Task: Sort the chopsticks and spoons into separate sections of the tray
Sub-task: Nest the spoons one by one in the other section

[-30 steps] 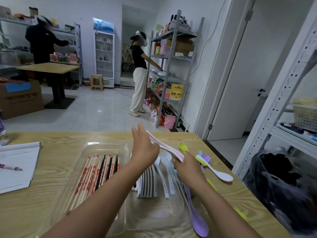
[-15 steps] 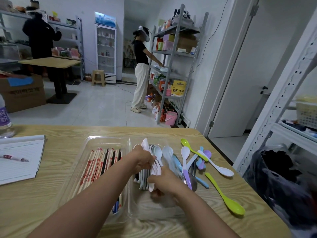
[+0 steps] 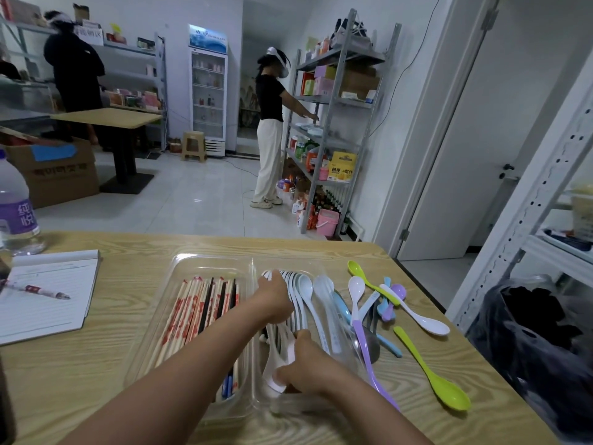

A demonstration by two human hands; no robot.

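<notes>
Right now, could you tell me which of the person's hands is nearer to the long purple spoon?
Right. The right hand sits at the near end of the white spoons, just left of the purple spoon. The left hand is farther left, by the tray divider.

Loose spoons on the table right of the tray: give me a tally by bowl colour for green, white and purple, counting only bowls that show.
Green bowls: 2
White bowls: 2
Purple bowls: 1
Total: 5
The blue spoons overlap too much in the pile to count.
</notes>
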